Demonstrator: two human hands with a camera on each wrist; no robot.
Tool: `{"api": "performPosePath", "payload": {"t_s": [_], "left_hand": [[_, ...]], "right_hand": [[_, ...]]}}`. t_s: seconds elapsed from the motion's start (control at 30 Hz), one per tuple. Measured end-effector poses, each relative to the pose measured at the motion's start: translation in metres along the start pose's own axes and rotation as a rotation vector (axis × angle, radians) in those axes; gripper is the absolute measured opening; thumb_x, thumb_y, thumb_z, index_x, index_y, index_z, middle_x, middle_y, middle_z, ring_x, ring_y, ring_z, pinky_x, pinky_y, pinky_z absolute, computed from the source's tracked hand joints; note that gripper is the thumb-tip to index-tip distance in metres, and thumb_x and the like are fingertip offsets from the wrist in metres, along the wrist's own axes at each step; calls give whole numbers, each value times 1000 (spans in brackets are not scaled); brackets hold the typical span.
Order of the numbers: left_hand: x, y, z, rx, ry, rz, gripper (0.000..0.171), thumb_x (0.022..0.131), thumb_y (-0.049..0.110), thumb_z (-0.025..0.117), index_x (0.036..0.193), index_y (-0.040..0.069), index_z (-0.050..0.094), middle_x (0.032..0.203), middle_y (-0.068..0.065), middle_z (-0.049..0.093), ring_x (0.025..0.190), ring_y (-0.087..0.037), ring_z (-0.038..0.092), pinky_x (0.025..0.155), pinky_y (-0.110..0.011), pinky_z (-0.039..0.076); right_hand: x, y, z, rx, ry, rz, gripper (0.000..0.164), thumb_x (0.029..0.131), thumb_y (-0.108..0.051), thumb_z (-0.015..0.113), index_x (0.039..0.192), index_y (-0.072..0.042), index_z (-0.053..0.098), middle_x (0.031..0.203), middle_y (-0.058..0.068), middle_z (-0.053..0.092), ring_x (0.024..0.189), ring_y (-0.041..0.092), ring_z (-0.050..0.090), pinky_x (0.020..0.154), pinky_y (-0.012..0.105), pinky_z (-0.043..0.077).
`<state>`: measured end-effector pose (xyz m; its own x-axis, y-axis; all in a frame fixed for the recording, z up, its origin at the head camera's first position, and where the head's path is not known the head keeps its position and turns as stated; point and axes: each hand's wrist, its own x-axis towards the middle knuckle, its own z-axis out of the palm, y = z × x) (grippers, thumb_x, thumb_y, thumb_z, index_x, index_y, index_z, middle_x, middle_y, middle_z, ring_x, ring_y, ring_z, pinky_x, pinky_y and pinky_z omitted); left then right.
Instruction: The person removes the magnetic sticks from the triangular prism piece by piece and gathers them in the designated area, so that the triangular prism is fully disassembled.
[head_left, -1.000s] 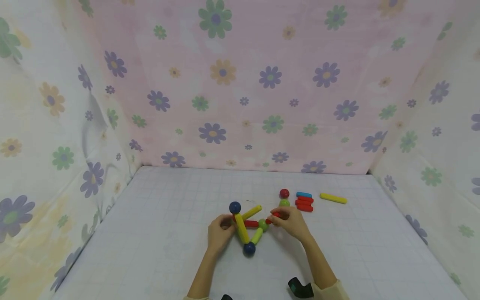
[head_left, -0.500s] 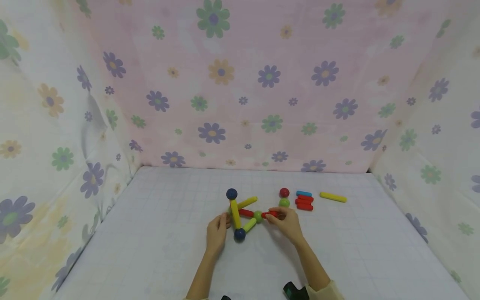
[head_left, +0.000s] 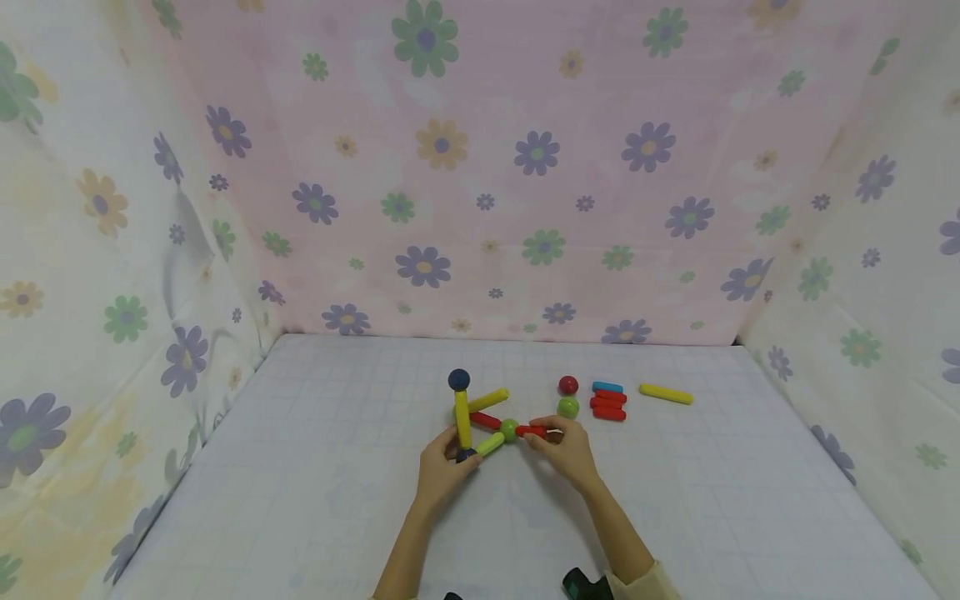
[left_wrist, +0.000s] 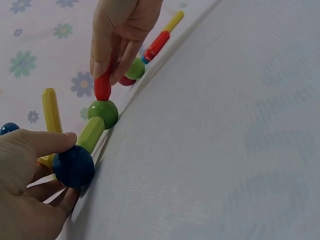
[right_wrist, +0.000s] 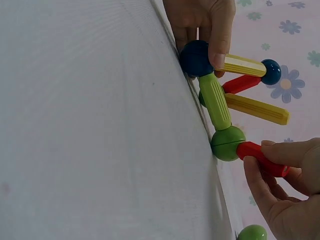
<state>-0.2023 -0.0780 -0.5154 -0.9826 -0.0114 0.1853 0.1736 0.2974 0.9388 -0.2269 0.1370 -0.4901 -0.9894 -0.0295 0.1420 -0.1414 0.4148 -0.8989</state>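
A small frame of toy building rods and balls stands on the white table. My left hand [head_left: 441, 471] grips the dark blue ball [left_wrist: 73, 166] at its near corner, thumb on top. From that ball a yellow rod [head_left: 462, 421] rises to another dark blue ball [head_left: 459, 380]. A light green rod [right_wrist: 216, 102] runs from the held ball to a green ball [right_wrist: 228, 143]. Between thumb and fingers my right hand [head_left: 572, 454] pinches a short red rod [right_wrist: 264, 159], its end against the green ball. Another yellow rod [right_wrist: 257, 109] sticks out with one end free.
Behind my right hand lie a red ball [head_left: 568, 385] and a loose green ball [head_left: 568, 407]. To their right are a blue rod [head_left: 608, 387], several red rods [head_left: 609, 413] and a long yellow rod [head_left: 666, 394]. Flowered cloth [head_left: 480, 167] walls the table's back and sides.
The frame has shifted left and away from me. My left hand has changed from the frame's left side to its near blue ball. My right hand has moved left with the red rod.
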Motion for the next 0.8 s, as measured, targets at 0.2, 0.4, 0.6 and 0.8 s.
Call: {"api": "performPosePath", "payload": {"t_s": [0.2, 0.4, 0.6, 0.8], "left_hand": [[1, 0, -1, 29, 66, 8, 48, 76, 8, 73, 119, -7, 57, 113, -22, 62, 103, -35, 61, 87, -42, 50], [-1, 3, 2, 78, 233, -37, 37, 74, 3, 73, 109, -5, 63, 108, -19, 65, 101, -32, 62, 86, -41, 50], [-1, 4, 7, 146, 408, -38, 31, 69, 1, 77, 97, 1, 65, 93, -11, 64, 87, -24, 61, 78, -38, 51], [-2, 6, 13, 160, 503, 174, 21, 67, -2, 78, 84, 2, 65, 80, -6, 63, 78, -20, 57, 72, -35, 49]], "right_hand": [[-2, 1, -1, 7, -20, 11, 21, 80, -8, 73, 99, 1, 69, 95, 9, 65, 78, 19, 62, 70, 19, 48], [-4, 0, -3, 24, -70, 17, 19, 80, -7, 73, 97, 1, 69, 92, 8, 66, 75, 17, 59, 66, 20, 48], [-4, -3, -4, 10, -117, 19, 20, 80, -9, 73, 97, 0, 69, 94, 7, 66, 75, 16, 57, 66, 21, 47], [-3, -3, -4, 12, -132, 20, 22, 81, -9, 73, 99, 1, 68, 95, 10, 65, 75, 17, 57, 65, 20, 48]]}}
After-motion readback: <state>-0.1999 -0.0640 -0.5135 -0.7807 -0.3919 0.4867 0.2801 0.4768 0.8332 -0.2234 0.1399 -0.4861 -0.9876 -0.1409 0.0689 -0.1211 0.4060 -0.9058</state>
